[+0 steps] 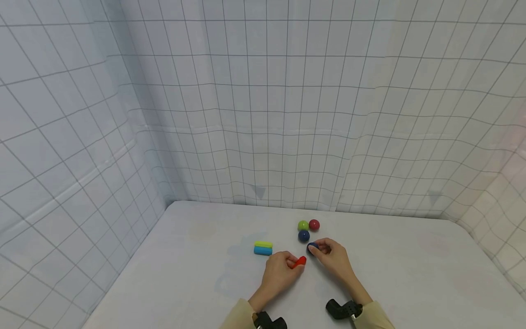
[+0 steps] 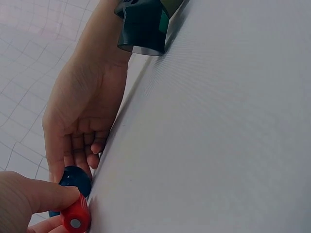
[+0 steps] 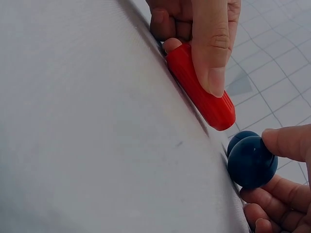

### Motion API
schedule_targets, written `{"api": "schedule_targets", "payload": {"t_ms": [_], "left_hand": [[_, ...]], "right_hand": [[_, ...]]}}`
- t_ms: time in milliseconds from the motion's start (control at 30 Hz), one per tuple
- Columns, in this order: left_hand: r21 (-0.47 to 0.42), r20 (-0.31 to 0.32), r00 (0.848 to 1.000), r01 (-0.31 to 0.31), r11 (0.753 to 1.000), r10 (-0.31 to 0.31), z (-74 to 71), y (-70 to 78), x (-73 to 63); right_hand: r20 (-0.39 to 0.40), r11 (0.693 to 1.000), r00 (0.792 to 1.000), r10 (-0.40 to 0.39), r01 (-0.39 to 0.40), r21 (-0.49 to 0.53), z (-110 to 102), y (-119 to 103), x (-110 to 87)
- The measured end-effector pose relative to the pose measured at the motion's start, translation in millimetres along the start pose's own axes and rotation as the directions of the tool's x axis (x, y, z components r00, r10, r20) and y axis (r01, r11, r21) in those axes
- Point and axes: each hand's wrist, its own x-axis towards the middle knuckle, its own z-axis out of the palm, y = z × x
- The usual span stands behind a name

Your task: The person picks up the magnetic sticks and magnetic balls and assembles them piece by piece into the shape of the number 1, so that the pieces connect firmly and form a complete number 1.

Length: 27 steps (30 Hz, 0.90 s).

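My left hand (image 1: 280,274) pinches a short red ridged rod (image 1: 302,260) between thumb and fingers, low over the table. In the left wrist view, a small silvery disc shows in one end of the red rod (image 2: 80,213). Just to the right, my right hand (image 1: 336,261) holds a dark blue ball (image 3: 251,164) by thumb and fingertips. In the right wrist view, the rod's free end points toward this ball, with a small gap between them. A second dark blue ball (image 1: 303,236) sits on the table just beyond the right fingers.
Touching or nearly touching the far blue ball are a green ball (image 1: 302,225) and a dark red ball (image 1: 314,225). A yellow-green rod (image 1: 263,244) and a blue rod (image 1: 263,251) lie side by side left of the hands. Gridded white curtains (image 1: 267,114) hang behind the white table (image 1: 181,274).
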Motion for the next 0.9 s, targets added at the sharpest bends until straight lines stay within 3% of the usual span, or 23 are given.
{"api": "schedule_targets", "payload": {"t_ms": [233, 900], "left_hand": [[-0.015, 0.03, 0.998, 0.056, 0.998, -0.055, 1.0, 1.0, 1.2], [-0.022, 0.037, 0.996, 0.081, 0.996, -0.08, 4.3, 2.0, 4.7]], "right_hand": [[-0.003, 1.0, 1.0, -0.005, 0.005, -0.001, -0.5, 0.5, -0.3], [0.0, 1.0, 1.0, 0.001, -0.001, 0.004, -0.9, 0.1, -0.9]]}}
